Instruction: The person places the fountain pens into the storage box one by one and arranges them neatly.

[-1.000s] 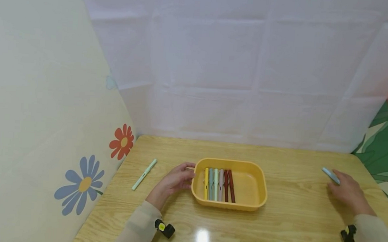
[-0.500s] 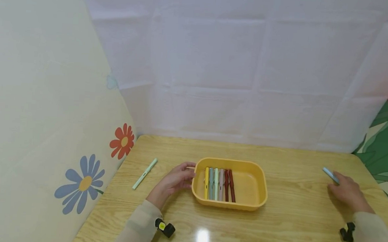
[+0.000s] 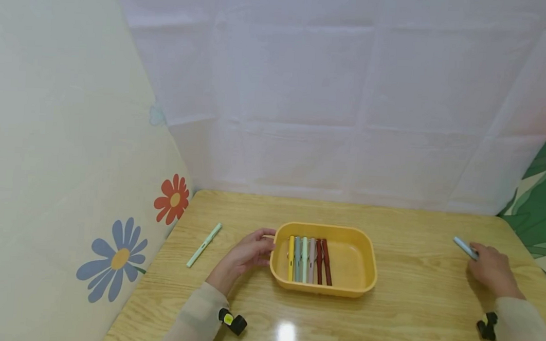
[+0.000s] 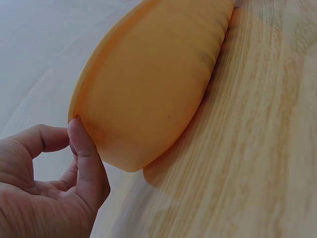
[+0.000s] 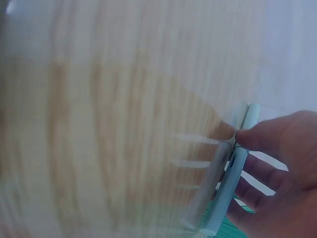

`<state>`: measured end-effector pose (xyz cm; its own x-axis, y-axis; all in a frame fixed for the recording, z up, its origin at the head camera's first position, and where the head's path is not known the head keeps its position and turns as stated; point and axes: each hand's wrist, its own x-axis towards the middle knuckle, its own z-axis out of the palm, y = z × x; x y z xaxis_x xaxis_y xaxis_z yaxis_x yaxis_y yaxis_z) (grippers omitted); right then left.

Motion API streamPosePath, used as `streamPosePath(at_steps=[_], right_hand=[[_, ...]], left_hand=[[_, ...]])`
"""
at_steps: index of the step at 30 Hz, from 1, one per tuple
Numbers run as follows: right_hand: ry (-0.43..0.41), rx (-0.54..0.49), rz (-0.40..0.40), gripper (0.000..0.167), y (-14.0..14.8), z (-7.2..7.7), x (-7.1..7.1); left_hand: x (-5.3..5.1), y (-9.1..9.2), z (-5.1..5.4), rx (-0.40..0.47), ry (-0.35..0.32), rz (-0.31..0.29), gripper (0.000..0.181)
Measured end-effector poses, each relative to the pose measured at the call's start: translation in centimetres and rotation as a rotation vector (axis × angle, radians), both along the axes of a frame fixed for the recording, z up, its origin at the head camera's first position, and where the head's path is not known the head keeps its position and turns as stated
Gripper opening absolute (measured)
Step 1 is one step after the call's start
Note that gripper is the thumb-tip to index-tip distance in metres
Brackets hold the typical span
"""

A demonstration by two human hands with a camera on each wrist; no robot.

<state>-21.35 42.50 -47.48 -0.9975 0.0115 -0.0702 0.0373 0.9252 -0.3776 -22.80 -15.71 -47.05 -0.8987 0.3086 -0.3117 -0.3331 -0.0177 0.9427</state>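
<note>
A yellow plastic basket (image 3: 356, 257) stands mid-table. Along its left half lie several capped pens side by side: a yellow pen (image 3: 291, 259), a grey-blue, a mint green, a mauve and two dark red. My left hand (image 3: 250, 251) pinches the basket's rim at its left end; thumb (image 4: 81, 144) and forefinger meet there in the left wrist view. Far to the right, my right hand (image 3: 495, 269) holds a light blue pen (image 3: 464, 247) between thumb and fingers. In the right wrist view this pen (image 5: 225, 191) is close to the tabletop, its reflection beside it.
A mint green pen (image 3: 204, 245) lies slanted on the wooden table (image 3: 413, 322), left of my left hand. White cloth (image 3: 303, 115) hangs along the table's back edge. Flower-printed panels (image 3: 120, 260) flank both sides.
My right hand has shifted slightly to the right along the light blue pen, so more of the pen shows. The left hand and the basket have stayed practically where they were.
</note>
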Motion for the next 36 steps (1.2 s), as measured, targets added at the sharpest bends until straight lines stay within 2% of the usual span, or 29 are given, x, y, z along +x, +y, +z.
streamPosePath(at_steps=[6,13,26,29,36], right_hand=[[-0.031,-0.04,-0.042,0.046,-0.5,0.3,0.0],[0.038,-0.073,-0.04,0.045,-1.1,0.7,0.1],[-0.064,-0.293,-0.146,0.064,-2.6,1.7,-0.1],[-0.085,-0.393,-0.132,0.065,-2.8,1.7,-0.1],[-0.117,-0.718,-0.086,0.062,-3.2,1.4,0.4]], left_hand=[[0.0,0.0,0.1,0.008,-0.008,-0.006,0.049],[-0.2,0.0,0.1,0.009,-0.011,-0.007,0.05],[-0.2,0.0,0.2,0.001,-0.014,0.008,0.05],[-0.2,0.0,0.2,-0.003,-0.015,0.01,0.05],[-0.2,-0.1,0.1,-0.006,-0.011,0.004,0.051]])
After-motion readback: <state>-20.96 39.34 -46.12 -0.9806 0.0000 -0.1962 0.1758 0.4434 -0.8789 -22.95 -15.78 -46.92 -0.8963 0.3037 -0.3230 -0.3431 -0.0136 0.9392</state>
